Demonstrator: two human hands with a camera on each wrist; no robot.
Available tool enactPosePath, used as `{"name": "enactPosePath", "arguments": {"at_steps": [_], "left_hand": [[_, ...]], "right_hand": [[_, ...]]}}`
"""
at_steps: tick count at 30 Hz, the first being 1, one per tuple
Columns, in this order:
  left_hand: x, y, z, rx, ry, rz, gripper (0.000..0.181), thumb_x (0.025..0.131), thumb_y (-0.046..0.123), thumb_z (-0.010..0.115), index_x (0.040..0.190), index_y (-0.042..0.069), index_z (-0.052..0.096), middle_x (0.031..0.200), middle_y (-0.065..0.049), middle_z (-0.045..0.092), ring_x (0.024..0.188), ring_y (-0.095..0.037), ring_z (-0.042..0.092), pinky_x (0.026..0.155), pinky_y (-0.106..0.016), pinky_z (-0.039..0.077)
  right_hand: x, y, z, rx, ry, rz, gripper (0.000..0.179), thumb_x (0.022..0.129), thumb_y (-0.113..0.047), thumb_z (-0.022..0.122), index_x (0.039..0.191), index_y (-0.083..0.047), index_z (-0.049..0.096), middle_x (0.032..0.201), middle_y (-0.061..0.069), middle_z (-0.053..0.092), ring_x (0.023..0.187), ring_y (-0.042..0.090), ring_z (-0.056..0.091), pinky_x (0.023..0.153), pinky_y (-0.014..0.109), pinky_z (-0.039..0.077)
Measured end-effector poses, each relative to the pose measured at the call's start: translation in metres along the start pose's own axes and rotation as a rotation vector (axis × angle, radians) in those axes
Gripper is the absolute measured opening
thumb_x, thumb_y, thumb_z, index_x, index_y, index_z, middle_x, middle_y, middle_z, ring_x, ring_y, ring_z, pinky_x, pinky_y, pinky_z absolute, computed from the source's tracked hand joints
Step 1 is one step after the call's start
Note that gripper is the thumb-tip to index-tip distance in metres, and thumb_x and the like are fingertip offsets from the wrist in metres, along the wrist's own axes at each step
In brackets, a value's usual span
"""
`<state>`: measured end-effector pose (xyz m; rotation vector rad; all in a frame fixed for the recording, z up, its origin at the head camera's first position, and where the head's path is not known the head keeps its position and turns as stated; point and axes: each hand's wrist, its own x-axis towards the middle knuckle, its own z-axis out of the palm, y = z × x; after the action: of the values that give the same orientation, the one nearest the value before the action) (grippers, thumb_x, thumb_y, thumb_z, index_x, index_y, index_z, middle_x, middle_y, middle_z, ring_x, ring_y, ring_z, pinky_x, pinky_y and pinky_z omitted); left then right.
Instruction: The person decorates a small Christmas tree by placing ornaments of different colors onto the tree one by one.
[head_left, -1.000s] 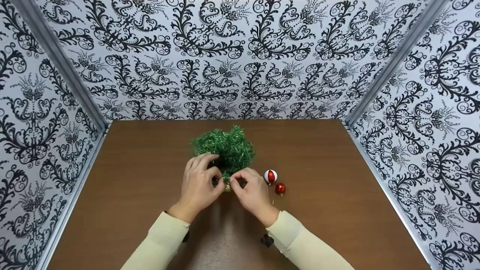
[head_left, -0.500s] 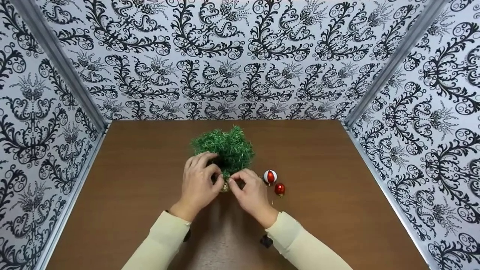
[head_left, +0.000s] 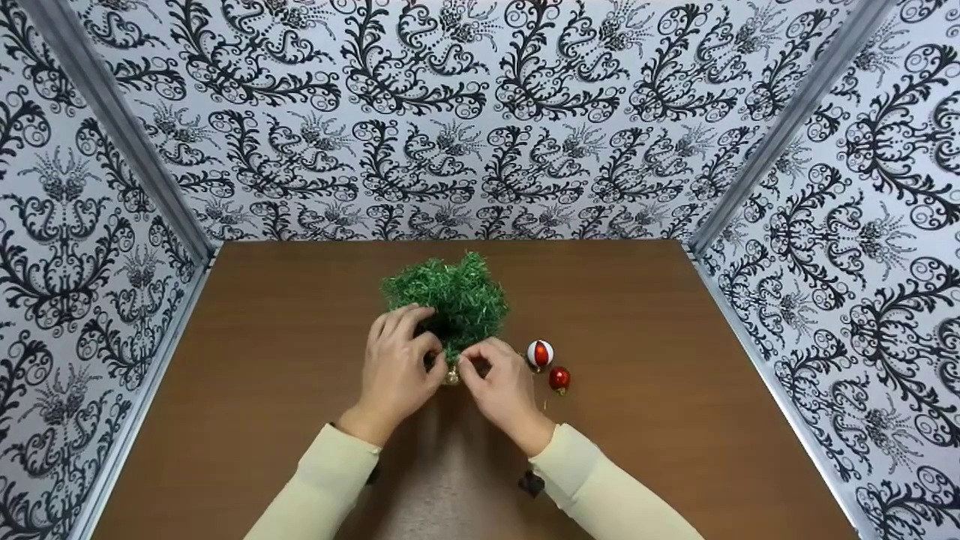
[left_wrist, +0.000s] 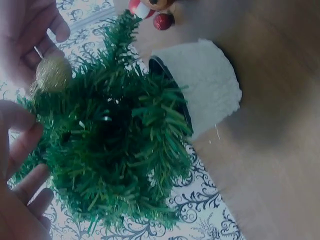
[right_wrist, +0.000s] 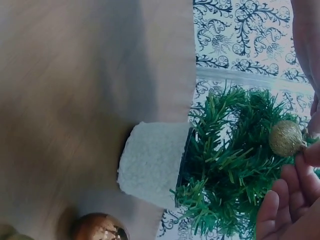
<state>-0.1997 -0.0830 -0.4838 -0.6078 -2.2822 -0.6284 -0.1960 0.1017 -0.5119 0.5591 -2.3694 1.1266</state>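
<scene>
A small artificial Christmas tree (head_left: 461,296) with green tinsel needles stands in a fuzzy white pot (right_wrist: 152,162). A gold glitter bauble (right_wrist: 286,138) hangs at the near side of its upper branches. My right hand (head_left: 502,379) pinches the bauble's cap end between thumb and forefinger. Facing it, my left hand (head_left: 397,367) brings thumb and forefinger together at a branch tip beside the bauble, its other fingers spread toward the needles. Exactly what the left fingertips pinch, I cannot tell. In the left wrist view, the bauble sits between the two hands.
To the right of the tree, a red-and-white bauble (head_left: 540,353) and a shiny red bauble (head_left: 559,379) lie on the brown table (head_left: 660,420). Patterned black-and-white walls (head_left: 450,150) enclose the table at the back and sides.
Both hands hold almost the same place at the branch. The gold bauble between them has turned and shifted slightly. Tree and loose baubles stay put.
</scene>
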Motion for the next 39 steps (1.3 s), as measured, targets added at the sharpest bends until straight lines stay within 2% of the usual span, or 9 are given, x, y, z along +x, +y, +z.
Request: {"name": "enactPosePath", "arguments": {"at_steps": [3,8,14,20,25,28,30,35,39], "left_hand": [[0.0,-0.001,-0.003,0.013,-0.039,0.043,0.008,0.078,0.017,0.073,0.07,0.016,0.07,0.127,-0.011,0.063,0.126,-0.032,0.051,0.108,-0.051,0.031],[0.001,-0.003,-0.005,0.026,-0.099,0.105,0.008,0.077,0.016,0.074,0.071,0.016,0.07,0.127,-0.012,0.062,0.126,-0.033,0.051,0.11,-0.051,0.029],[0.002,-0.001,-0.003,0.014,-0.08,0.104,0.007,0.078,0.016,0.071,0.072,0.015,0.068,0.125,-0.011,0.064,0.123,-0.032,0.053,0.107,-0.053,0.033],[0.001,0.0,0.001,-0.022,-0.062,0.064,0.009,0.073,0.018,0.068,0.08,0.013,0.063,0.127,-0.011,0.062,0.125,-0.031,0.051,0.107,-0.051,0.031],[0.001,0.002,0.002,-0.036,-0.074,0.01,0.046,0.077,0.039,0.071,0.111,0.009,0.065,0.138,-0.013,0.055,0.131,-0.032,0.046,0.107,-0.052,0.031],[0.002,0.002,0.002,-0.006,-0.11,-0.044,0.068,0.082,0.053,0.068,0.132,0.008,0.059,0.148,-0.015,0.046,0.137,-0.032,0.04,0.109,-0.053,0.031],[0.002,0.001,0.001,0.022,-0.141,-0.075,0.074,0.084,0.057,0.067,0.139,0.007,0.055,0.153,-0.015,0.04,0.14,-0.032,0.037,0.109,-0.054,0.031],[0.001,0.001,0.0,0.042,-0.184,-0.116,0.071,0.088,0.052,0.067,0.14,0.006,0.055,0.156,-0.014,0.036,0.141,-0.032,0.035,0.11,-0.054,0.03],[0.002,0.003,0.0,0.04,-0.195,-0.136,0.071,0.088,0.051,0.066,0.141,0.005,0.054,0.156,-0.014,0.035,0.14,-0.033,0.035,0.111,-0.053,0.03]], "right_hand": [[-0.002,0.002,-0.002,-0.046,-0.024,-0.04,0.004,0.09,-0.02,0.072,0.086,-0.02,0.072,0.085,-0.009,0.064,0.075,0.01,0.059,0.064,0.029,0.049],[-0.005,0.005,-0.003,-0.056,-0.046,-0.066,0.004,0.089,-0.019,0.072,0.086,-0.019,0.072,0.084,-0.004,0.066,0.076,0.015,0.061,0.064,0.031,0.049],[-0.006,0.005,-0.006,-0.054,-0.048,-0.061,0.005,0.09,-0.02,0.07,0.088,-0.016,0.073,0.086,-0.006,0.066,0.078,0.015,0.061,0.066,0.032,0.049],[-0.009,0.006,-0.011,-0.057,-0.067,-0.072,0.007,0.092,-0.023,0.07,0.092,-0.017,0.072,0.092,-0.005,0.065,0.083,0.016,0.062,0.072,0.032,0.051],[-0.012,0.017,-0.026,-0.085,-0.079,-0.14,0.007,0.091,-0.022,0.071,0.098,-0.019,0.071,0.097,-0.008,0.064,0.088,0.011,0.061,0.075,0.031,0.052],[-0.009,0.034,-0.043,-0.1,-0.087,-0.157,0.011,0.09,-0.016,0.071,0.101,-0.018,0.071,0.099,-0.008,0.064,0.088,0.011,0.061,0.075,0.032,0.053],[-0.008,0.05,-0.055,-0.114,-0.103,-0.142,0.013,0.089,-0.013,0.072,0.102,-0.017,0.072,0.099,-0.008,0.065,0.087,0.012,0.062,0.076,0.033,0.053],[-0.022,0.089,-0.079,-0.202,-0.192,-0.074,0.016,0.086,-0.013,0.076,0.101,-0.016,0.072,0.095,-0.01,0.064,0.08,0.012,0.063,0.069,0.034,0.053],[-0.048,0.1,-0.082,-0.306,-0.296,-0.037,0.019,0.085,-0.023,0.077,0.102,-0.016,0.072,0.094,-0.009,0.064,0.078,0.009,0.061,0.064,0.035,0.053]]}}
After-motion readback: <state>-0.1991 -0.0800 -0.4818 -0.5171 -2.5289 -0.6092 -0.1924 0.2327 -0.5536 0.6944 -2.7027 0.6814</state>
